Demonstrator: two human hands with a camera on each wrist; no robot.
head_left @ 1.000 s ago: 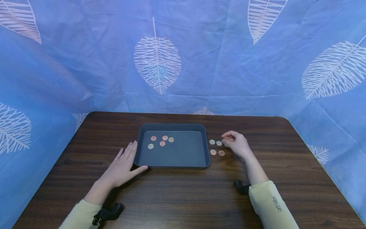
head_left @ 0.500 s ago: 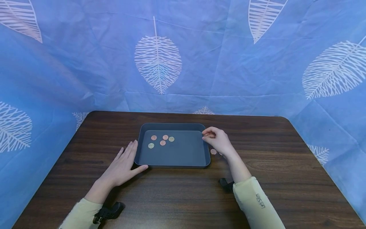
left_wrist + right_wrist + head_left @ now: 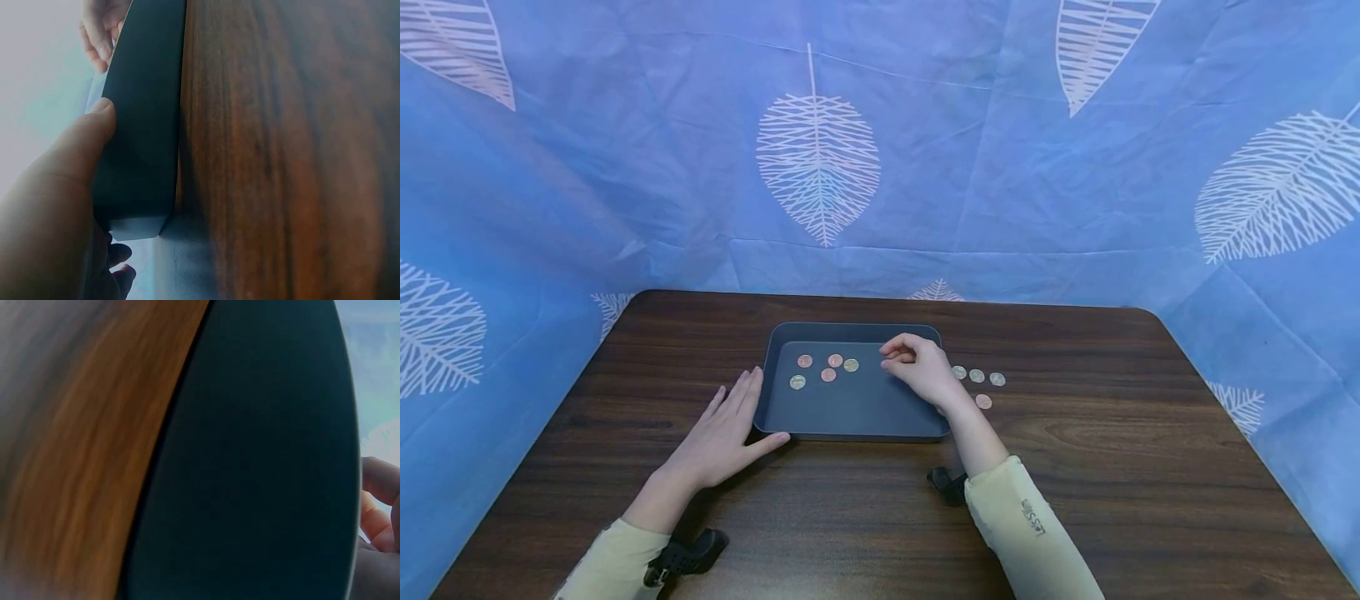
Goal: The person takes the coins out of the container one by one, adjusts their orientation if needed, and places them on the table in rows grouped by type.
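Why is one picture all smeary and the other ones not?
Head view: sharp and evenly lit, the coins in the tray easy to tell apart; the cloth behind bows at the edges from the wide lens. Right wrist view: the table is smeared by motion blur beside the dark tray. Left wrist view: the left hand sits very close to the lens, soft and dim, with a washed-out pale patch at the left.

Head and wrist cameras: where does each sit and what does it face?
Head: looks down over the table; tray, coins, left hand, right hand, both sleeves.
Left wrist: at table height by the tray's wall; thumb.
Right wrist: blurred, close against the tray; fingers.
All share the tray.
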